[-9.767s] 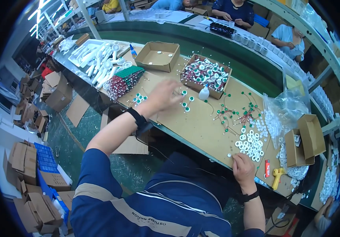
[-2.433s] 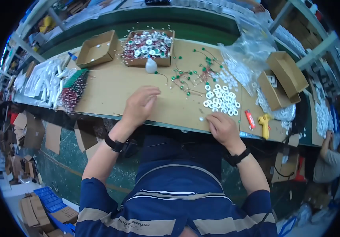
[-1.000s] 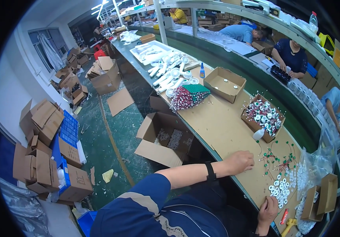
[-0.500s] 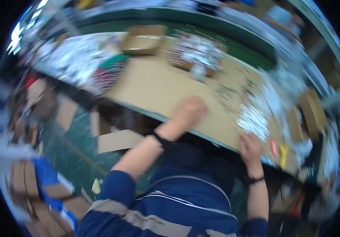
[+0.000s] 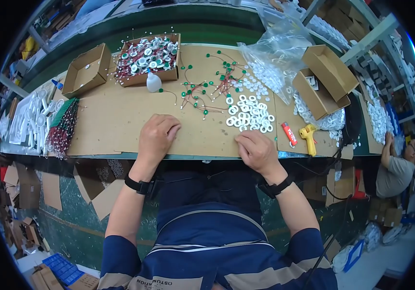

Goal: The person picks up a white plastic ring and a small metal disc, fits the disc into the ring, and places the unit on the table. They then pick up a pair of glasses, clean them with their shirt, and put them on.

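My left hand (image 5: 157,137) rests on the brown cardboard-covered tabletop (image 5: 108,118), its fingers curled in. Whatever it holds, if anything, is hidden. Farther back stands a small white squeeze bottle (image 5: 154,82). At the front edge of a pile of white rings (image 5: 251,114), my right hand (image 5: 258,151) is closed with its fingertips turned down. Nothing shows between those fingers, and their inner side is out of sight. Small green discs with thin red wires (image 5: 197,92) lie scattered behind the rings, beside some loose white discs (image 5: 252,86).
Behind the bottle, an open carton (image 5: 173,74) is heaped with wired white discs. Another carton (image 5: 87,72) and bundled green-and-red wired parts (image 5: 63,126) are at left. To the right lie a red lighter (image 5: 289,133), a yellow glue gun (image 5: 309,138), cartons and plastic bags. A person (image 5: 394,169) sits far right.
The view has swung round and become sharp, so the table now lies level. My right hand has moved from the rings' right side to their front left. Both hands stay curled.
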The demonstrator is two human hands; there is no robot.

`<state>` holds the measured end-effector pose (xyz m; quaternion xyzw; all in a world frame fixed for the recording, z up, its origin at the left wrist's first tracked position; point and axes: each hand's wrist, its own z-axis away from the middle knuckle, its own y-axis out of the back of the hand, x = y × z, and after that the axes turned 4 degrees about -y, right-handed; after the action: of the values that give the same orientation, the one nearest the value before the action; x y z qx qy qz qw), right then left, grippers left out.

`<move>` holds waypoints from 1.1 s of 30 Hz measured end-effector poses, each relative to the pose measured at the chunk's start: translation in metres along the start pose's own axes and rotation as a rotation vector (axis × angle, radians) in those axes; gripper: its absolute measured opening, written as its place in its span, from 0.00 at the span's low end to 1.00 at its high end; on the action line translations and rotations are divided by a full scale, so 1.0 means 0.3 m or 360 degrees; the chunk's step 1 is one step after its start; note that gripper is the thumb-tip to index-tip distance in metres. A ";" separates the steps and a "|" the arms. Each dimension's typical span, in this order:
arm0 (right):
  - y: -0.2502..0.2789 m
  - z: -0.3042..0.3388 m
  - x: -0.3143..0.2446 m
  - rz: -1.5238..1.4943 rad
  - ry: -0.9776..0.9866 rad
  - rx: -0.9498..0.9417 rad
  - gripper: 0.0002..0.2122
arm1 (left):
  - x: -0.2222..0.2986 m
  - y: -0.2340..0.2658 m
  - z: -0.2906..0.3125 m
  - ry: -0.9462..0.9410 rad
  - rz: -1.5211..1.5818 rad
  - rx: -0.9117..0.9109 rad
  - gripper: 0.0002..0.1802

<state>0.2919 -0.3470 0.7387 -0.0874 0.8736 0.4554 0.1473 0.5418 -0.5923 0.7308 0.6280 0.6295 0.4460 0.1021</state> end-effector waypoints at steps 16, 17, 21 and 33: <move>-0.001 -0.022 0.007 0.0003 -0.0093 0.0122 0.10 | 0.169 -0.186 -0.078 0.0010 0.0396 -0.0191 0.07; 0.001 -0.038 -0.005 0.0041 -0.0119 0.0124 0.10 | 0.172 -0.191 -0.076 -0.0054 0.0402 -0.0193 0.07; 0.005 -0.121 -0.057 0.0185 -0.0041 0.0134 0.10 | 0.178 -0.193 -0.066 -0.0136 0.0401 -0.0183 0.07; -0.111 -0.135 0.003 0.0115 0.0098 -0.0009 0.12 | 0.172 -0.181 -0.057 -0.0114 0.0404 -0.0196 0.07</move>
<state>0.2934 -0.3994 0.7346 -0.0701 0.8791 0.4599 0.1036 0.4821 -0.5441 0.7257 0.7107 0.5124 0.4704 0.1055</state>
